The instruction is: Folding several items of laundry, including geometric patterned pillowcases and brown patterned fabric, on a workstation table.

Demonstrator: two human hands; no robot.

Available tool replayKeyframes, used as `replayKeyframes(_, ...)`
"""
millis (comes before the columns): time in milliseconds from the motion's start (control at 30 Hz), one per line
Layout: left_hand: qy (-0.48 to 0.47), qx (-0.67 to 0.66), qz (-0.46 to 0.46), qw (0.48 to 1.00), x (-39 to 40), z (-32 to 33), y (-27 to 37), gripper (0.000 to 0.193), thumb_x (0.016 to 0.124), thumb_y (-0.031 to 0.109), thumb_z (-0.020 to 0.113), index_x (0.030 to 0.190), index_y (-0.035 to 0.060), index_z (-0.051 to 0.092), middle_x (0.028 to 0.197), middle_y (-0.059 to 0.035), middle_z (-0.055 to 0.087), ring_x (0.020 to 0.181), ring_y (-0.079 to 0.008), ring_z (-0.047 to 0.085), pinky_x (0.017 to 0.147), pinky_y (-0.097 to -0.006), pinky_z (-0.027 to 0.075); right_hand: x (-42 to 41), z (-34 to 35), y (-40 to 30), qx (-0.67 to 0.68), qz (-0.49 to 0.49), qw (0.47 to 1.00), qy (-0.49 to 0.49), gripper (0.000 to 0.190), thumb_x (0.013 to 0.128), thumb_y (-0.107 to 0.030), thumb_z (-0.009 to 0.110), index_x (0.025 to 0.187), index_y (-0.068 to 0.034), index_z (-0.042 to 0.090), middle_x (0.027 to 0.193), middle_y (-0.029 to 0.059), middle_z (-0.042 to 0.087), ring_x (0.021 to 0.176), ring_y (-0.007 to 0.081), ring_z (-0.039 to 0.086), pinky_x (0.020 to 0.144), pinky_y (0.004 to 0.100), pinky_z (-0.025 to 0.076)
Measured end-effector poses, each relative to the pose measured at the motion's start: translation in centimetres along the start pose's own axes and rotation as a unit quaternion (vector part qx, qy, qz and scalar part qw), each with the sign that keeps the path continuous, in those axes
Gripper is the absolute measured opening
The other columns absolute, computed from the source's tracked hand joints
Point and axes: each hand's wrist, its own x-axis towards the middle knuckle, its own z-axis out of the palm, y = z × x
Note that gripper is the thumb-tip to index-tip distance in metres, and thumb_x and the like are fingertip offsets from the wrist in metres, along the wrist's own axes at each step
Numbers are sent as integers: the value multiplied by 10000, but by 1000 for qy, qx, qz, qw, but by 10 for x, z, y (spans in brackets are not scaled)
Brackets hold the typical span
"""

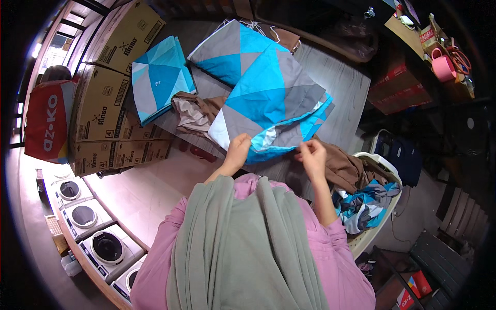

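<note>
A large cloth with grey, turquoise and white triangles (267, 89) lies partly folded over the table in front of me. My left hand (238, 152) grips its near edge at the left. At the near right corner is my right hand (312, 157), its fingertips pinched together at the cloth's rim; part of the grip is hidden. A folded cloth of the same pattern (161, 77) rests at the left, beside a crumpled brown cloth (199, 112). More brown fabric (341, 166) lies right of my right hand and runs into the basket.
A pale plastic laundry basket (395, 170) holding a crumpled patterned cloth (364, 207) stands at the right. Stacked cardboard boxes (100, 104) and a red bag (48, 120) are at the left, front-loading washing machines (106, 248) at the lower left. A pink mug (443, 65) sits upper right.
</note>
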Motion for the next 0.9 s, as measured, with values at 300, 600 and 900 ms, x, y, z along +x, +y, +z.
replayKeyframes(300, -175, 202, 68, 961, -22, 17, 22, 154, 818, 96, 453, 822, -17, 556, 655, -55, 518, 638, -113, 475, 586, -295, 390, 102, -1, -20, 37, 122, 992, 24, 431, 791, -346, 733, 941, 23, 568, 726, 82, 595, 513, 138, 548, 422, 264, 431)
replayKeyframes(600, -1, -30, 3, 1000, 27, -5, 116, 463, 858, 366, 668, 1155, 27, 564, 950, -41, 613, 810, -92, 579, 631, -237, 474, 29, 96, -122, -63, -333, 922, -186, 196, 824, -33, 586, 1012, 25, 581, 812, 226, 628, 736, 276, 659, 641, 354, 481)
replayKeyframes(900, 120, -175, 154, 965, 17, -30, 119, 147, 908, 197, 597, 944, 59, 629, 826, 13, 630, 693, -63, 588, 541, -240, 480, -15, 101, -91, -103, -377, 916, -91, 553, 719, -167, 750, 1177, 1, 487, 914, 154, 647, 776, 318, 641, 654, 367, 505)
